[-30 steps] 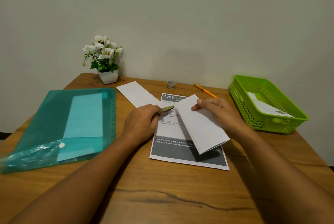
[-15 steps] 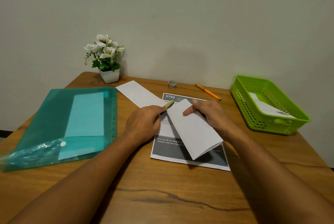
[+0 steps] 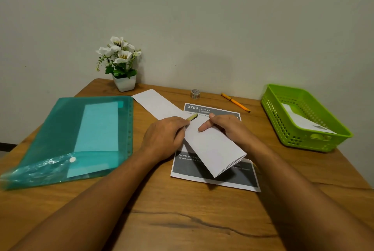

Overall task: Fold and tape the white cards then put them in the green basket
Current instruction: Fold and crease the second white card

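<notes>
A folded white card [image 3: 212, 147] lies slantwise over a printed grey sheet [image 3: 214, 176] in the middle of the table. My right hand [image 3: 224, 127] presses the card's upper end, index finger stretched across it. My left hand [image 3: 166, 137] pinches a short strip of yellowish tape [image 3: 192, 117] at the card's top left corner. Another white card [image 3: 155, 103] lies flat behind my left hand. The green basket [image 3: 303, 117] stands at the right with a folded card [image 3: 301, 119] inside. A small tape roll [image 3: 195, 94] stands near the wall.
A teal plastic folder [image 3: 68, 139] with paper inside covers the table's left side. A white pot of flowers [image 3: 121, 68] stands at the back left. An orange pen [image 3: 234, 102] lies behind the printed sheet. The wall runs close behind the table.
My left hand has brought the tape strip up and right to the card's top corner. My right hand slid down the card, and its index finger now lies across it.
</notes>
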{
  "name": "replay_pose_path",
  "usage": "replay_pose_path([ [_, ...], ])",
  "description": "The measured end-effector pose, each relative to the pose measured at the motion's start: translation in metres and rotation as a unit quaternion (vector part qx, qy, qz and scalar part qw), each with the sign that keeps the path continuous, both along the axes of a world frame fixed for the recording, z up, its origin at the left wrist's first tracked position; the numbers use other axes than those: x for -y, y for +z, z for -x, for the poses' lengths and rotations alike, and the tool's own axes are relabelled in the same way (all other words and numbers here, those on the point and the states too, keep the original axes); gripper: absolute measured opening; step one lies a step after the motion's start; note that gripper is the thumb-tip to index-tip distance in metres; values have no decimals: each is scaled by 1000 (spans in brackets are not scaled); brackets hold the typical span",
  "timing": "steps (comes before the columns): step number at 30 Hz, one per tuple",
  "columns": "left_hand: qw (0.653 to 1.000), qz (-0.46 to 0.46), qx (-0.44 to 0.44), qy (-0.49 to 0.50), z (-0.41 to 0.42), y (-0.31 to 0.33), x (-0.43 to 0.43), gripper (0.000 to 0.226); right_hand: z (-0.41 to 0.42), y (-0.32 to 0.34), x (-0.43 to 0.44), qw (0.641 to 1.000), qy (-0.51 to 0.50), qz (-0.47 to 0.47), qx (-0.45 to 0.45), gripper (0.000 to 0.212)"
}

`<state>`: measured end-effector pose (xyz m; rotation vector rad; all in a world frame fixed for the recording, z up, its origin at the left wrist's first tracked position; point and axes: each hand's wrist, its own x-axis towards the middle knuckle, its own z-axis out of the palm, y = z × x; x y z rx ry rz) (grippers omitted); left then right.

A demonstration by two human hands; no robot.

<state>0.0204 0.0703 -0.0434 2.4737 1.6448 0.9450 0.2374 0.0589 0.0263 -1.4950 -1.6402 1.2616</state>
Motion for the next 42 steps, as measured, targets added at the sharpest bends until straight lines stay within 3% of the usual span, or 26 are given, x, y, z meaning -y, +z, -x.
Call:
replay_pose_path([
  [9, 999, -5, 29, -24, 2, 5, 5, 32, 0, -5, -20, 999, 23, 34, 8, 48],
  [14, 999, -4, 40, -35, 1, 7, 7, 31, 9, -1, -35, 997, 48, 29, 53, 28],
  [20, 999, 5, 26, -21, 1, 5, 3, 32, -4, -14, -37, 996, 40, 86, -1, 22],
  [37, 999, -5, -5, -54, 3, 6, 6, 35, 16, -24, -46, 994, -56, 92, -35, 53],
  [42, 1000, -3, -7, -27, 1, 4, 4, 32, -4, -22, -40, 991, 12, 114, 73, 56],
])
